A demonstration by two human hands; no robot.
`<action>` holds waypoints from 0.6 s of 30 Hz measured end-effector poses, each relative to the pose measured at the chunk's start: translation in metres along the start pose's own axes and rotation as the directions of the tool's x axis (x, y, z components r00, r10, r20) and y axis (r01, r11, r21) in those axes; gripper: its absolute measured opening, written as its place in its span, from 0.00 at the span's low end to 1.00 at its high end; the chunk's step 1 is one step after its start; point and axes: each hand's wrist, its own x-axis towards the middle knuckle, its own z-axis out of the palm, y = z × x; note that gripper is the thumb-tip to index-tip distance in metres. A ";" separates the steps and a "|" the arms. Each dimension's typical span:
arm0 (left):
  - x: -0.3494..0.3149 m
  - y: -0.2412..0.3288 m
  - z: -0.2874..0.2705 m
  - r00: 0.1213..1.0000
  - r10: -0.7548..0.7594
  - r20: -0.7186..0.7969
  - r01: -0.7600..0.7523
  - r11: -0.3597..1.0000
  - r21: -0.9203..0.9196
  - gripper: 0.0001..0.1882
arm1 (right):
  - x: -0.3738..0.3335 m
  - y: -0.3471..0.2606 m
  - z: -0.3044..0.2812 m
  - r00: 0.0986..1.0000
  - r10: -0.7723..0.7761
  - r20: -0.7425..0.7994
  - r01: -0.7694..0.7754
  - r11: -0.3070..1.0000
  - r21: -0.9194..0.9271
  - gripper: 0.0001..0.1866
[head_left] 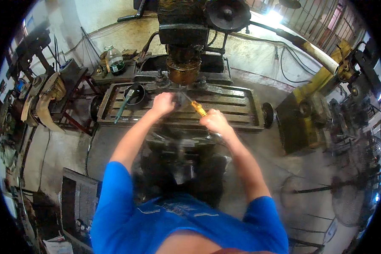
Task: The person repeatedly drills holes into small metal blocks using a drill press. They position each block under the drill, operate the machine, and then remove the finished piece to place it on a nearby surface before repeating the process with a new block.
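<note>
My right hand [216, 122] is closed around a yellow-handled tool [197, 107] with a thin metal shaft, which points up and left toward the milling machine's spindle head [183, 71]. Its exact kind does not show. Over the machine's slotted table [233, 100], my left hand [164, 104] is just left of the shaft's tip. Its fingers are blurred and partly hidden, so I cannot make out whether they hold anything. Left of that hand, a black bowl [136, 100] sits on the table with a green-handled brush [122, 109] resting across it.
Round handwheels [268, 115] flank the table. A clear bottle [114, 60] with dark green liquid stands behind at left. A long pipe-like lever [315, 53] reaches out at upper right. Yellow-green machinery [302, 122] stands right, a standing fan [347, 194] at lower right.
</note>
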 end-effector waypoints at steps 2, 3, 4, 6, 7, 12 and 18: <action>0.007 -0.005 -0.011 0.999 0.026 -0.019 -0.026 0.999 0.037 0.19 | 0.003 0.001 0.006 0.981 -0.196 -0.007 0.195 0.980 -0.027 0.15; -0.006 0.009 0.019 1.000 -0.001 -0.031 0.000 0.999 -0.034 0.19 | -0.031 0.004 -0.015 0.996 -0.084 0.019 0.082 0.993 0.084 0.14; -0.005 0.007 0.020 0.998 0.029 -0.056 -0.031 0.999 -0.035 0.19 | -0.036 0.013 -0.014 0.994 -0.101 0.042 0.094 0.986 0.135 0.14; 0.000 -0.003 0.014 0.987 0.098 -0.128 -0.099 0.995 -0.008 0.19 | -0.036 0.033 0.002 0.992 -0.124 0.037 0.107 0.946 0.307 0.13; 0.006 -0.001 0.013 0.989 0.088 -0.119 -0.092 0.995 -0.031 0.18 | -0.034 0.048 0.009 0.992 -0.121 0.018 0.105 0.914 0.393 0.13; 0.017 0.003 0.028 0.986 0.045 -0.163 -0.060 0.994 -0.086 0.17 | -0.038 0.065 0.048 0.990 -0.009 -0.138 0.112 0.641 0.759 0.14; 0.029 0.011 0.032 0.997 0.008 -0.079 -0.010 0.999 -0.030 0.16 | -0.042 0.069 0.069 0.963 0.117 -0.242 -0.001 0.901 0.434 0.13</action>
